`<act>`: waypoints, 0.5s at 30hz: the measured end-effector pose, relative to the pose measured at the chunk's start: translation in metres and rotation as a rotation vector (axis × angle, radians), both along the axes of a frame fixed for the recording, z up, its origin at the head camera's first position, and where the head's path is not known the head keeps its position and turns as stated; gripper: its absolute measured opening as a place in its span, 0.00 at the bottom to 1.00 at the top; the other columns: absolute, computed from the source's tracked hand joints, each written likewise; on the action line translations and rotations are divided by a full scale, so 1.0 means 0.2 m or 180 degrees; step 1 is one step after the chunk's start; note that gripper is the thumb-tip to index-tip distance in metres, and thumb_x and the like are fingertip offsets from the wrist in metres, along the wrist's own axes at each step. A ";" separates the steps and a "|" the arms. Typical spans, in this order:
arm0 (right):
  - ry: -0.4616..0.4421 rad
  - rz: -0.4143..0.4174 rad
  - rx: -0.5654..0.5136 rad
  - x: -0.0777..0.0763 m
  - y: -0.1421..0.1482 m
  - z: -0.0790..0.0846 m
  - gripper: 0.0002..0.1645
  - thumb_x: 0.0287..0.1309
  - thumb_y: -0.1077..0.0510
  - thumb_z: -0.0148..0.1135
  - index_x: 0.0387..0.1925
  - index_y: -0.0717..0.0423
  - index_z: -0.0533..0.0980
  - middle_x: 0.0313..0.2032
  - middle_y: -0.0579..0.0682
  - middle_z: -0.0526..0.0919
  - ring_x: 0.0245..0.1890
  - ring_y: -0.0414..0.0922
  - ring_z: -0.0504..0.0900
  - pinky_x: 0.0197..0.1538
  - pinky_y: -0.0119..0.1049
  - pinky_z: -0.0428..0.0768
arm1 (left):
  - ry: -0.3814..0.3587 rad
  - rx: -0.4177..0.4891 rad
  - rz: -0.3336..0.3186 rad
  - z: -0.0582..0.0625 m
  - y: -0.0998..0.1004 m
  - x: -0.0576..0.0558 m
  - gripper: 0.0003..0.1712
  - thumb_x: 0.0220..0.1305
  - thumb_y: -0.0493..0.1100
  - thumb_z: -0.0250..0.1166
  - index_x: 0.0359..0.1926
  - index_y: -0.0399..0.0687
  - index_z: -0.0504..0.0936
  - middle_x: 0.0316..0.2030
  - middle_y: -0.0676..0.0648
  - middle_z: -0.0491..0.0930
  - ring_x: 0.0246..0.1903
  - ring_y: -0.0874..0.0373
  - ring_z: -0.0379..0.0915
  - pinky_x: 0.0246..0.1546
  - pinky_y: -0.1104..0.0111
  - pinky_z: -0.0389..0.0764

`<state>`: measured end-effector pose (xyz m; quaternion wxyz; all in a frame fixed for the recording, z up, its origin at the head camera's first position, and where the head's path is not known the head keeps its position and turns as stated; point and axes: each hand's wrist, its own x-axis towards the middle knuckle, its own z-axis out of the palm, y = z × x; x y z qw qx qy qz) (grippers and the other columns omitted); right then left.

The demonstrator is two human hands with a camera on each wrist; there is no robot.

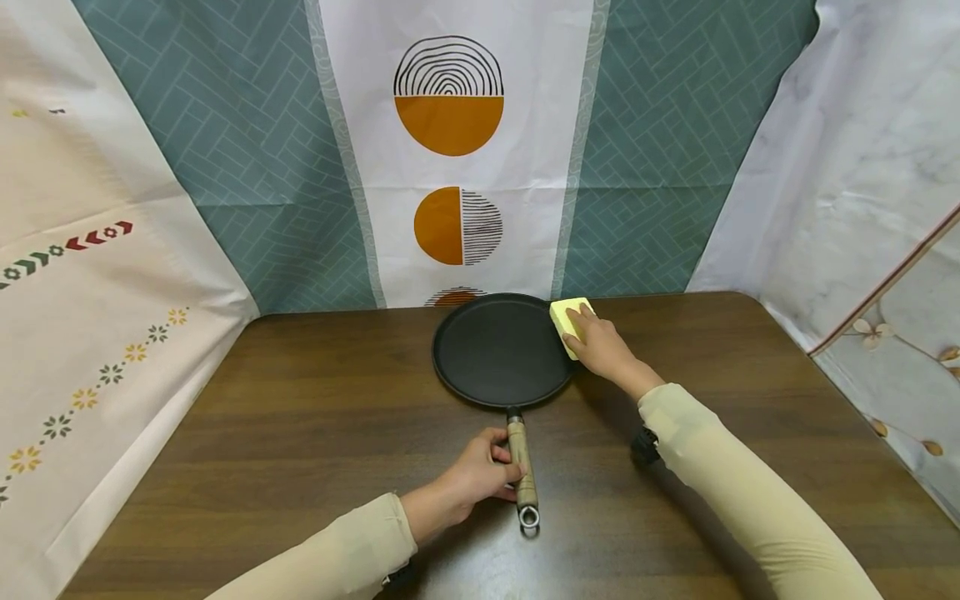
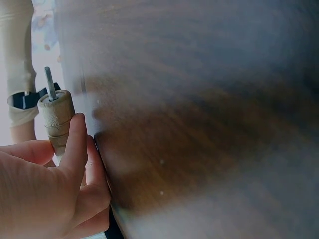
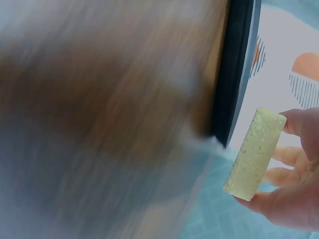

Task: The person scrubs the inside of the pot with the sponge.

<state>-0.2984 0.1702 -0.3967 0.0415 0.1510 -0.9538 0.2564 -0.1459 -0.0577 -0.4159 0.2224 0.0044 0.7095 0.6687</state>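
A flat round black pan (image 1: 504, 352) lies toward the back of the table, its wooden handle (image 1: 522, 458) pointing at the front edge. My left hand (image 1: 480, 471) grips that handle near its middle; the left wrist view shows thumb and fingers around the wooden handle (image 2: 59, 119) with its metal hanging ring (image 2: 50, 83) beyond them. A yellow sponge (image 1: 567, 325) is in my right hand (image 1: 598, 340), over the right rim of the pan. In the right wrist view, fingers and thumb pinch the sponge (image 3: 255, 154) by its edges, beside the pan's dark side wall (image 3: 235, 69).
The brown wooden table (image 1: 337, 433) extends around the pan on both sides. Behind it hangs a patterned teal and white cloth (image 1: 465, 167). Pale printed cloths (image 1: 112, 317) hang at the left and right. Both sleeves are cream, with a dark band (image 1: 645, 446) at the right wrist.
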 end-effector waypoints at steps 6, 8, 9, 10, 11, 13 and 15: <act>-0.0077 -0.0168 0.0063 -0.01 0.12 -0.02 0.32 0.69 0.57 0.50 0.68 0.70 0.57 0.68 0.74 0.51 0.61 0.78 0.56 0.64 0.69 0.59 | 0.0004 -0.0017 -0.0002 -0.01 0.00 0.00 0.34 0.57 0.22 0.61 0.63 0.26 0.57 0.37 0.41 0.63 0.32 0.50 0.74 0.31 0.59 0.87; -0.0111 -0.0219 0.0095 -0.01 0.15 -0.03 0.33 0.70 0.57 0.50 0.68 0.71 0.57 0.68 0.75 0.50 0.61 0.79 0.56 0.64 0.69 0.58 | -0.0003 -0.0019 -0.0001 -0.01 0.00 0.00 0.34 0.57 0.22 0.61 0.63 0.26 0.57 0.38 0.41 0.63 0.32 0.50 0.74 0.31 0.59 0.87; -0.0122 -0.0245 0.0109 -0.01 0.17 -0.04 0.33 0.70 0.57 0.50 0.68 0.71 0.56 0.68 0.75 0.50 0.61 0.79 0.56 0.64 0.69 0.58 | -0.0002 -0.0014 -0.0003 0.00 0.00 0.00 0.34 0.57 0.22 0.61 0.63 0.26 0.57 0.38 0.40 0.63 0.32 0.50 0.74 0.31 0.60 0.87; -0.0140 -0.0267 0.0121 -0.02 0.19 -0.04 0.33 0.70 0.57 0.49 0.68 0.71 0.56 0.68 0.75 0.50 0.60 0.79 0.56 0.64 0.70 0.58 | 0.0000 -0.0005 -0.0003 0.00 0.00 0.00 0.34 0.57 0.22 0.61 0.63 0.26 0.57 0.38 0.40 0.63 0.32 0.50 0.74 0.30 0.60 0.87; -0.0148 -0.0283 0.0133 -0.02 0.20 -0.04 0.33 0.70 0.57 0.49 0.68 0.71 0.56 0.68 0.75 0.49 0.60 0.79 0.56 0.64 0.70 0.58 | -0.0002 0.0000 -0.0003 0.00 0.00 0.00 0.34 0.57 0.22 0.61 0.63 0.26 0.57 0.38 0.40 0.63 0.32 0.50 0.74 0.30 0.60 0.87; -0.0154 -0.0334 0.0145 -0.02 0.23 -0.05 0.33 0.70 0.57 0.49 0.68 0.72 0.56 0.68 0.75 0.49 0.59 0.80 0.57 0.63 0.70 0.59 | -0.0002 0.0003 -0.0006 0.00 0.00 0.00 0.34 0.57 0.22 0.61 0.63 0.26 0.57 0.38 0.40 0.63 0.32 0.50 0.74 0.30 0.60 0.87; -0.0130 -0.0372 0.0168 -0.02 0.25 -0.06 0.32 0.69 0.57 0.49 0.68 0.72 0.56 0.67 0.77 0.50 0.58 0.81 0.58 0.62 0.70 0.60 | 0.0003 0.0008 -0.0009 0.00 0.00 0.00 0.34 0.57 0.22 0.61 0.63 0.26 0.57 0.38 0.40 0.64 0.32 0.50 0.75 0.31 0.60 0.87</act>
